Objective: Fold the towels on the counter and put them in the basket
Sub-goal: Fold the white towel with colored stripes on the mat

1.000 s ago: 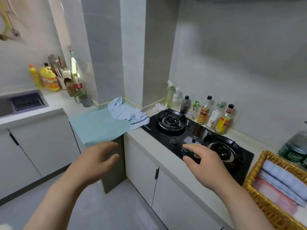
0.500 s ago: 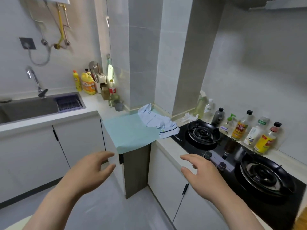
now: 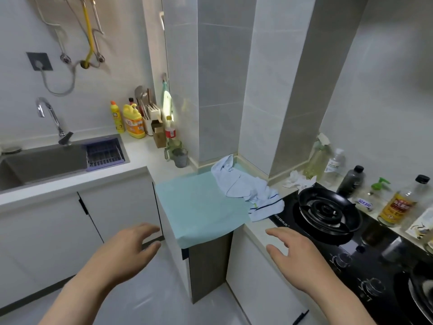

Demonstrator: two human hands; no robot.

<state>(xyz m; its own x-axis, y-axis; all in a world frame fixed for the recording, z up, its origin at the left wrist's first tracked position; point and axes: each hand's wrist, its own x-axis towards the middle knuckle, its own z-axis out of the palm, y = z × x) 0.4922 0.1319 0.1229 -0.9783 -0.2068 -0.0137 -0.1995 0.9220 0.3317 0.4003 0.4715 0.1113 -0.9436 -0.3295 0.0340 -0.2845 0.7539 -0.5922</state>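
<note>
A crumpled pale blue towel (image 3: 243, 186) with a dark stripe at one end lies in the counter's inner corner, partly on a flat teal cloth (image 3: 199, 205) that covers the corner and hangs over the front edge. My left hand (image 3: 124, 247) hovers empty with relaxed fingers, below and to the left of the teal cloth. My right hand (image 3: 293, 252) reaches forward with fingers spread over the counter's front edge, short of the towel. Neither hand touches any cloth. The basket is out of view.
A black gas stove (image 3: 328, 212) with burner rings sits right of the towel, with bottles (image 3: 396, 202) lined along the wall behind it. A crumpled white tissue (image 3: 297, 181) lies at the stove's back corner. To the left are a sink (image 3: 46, 160), faucet and detergent bottles (image 3: 133, 120).
The view has swung left and nearer the corner; the basket at right has left the frame. Both hands stay raised and empty, now closer to the teal cloth and towel.
</note>
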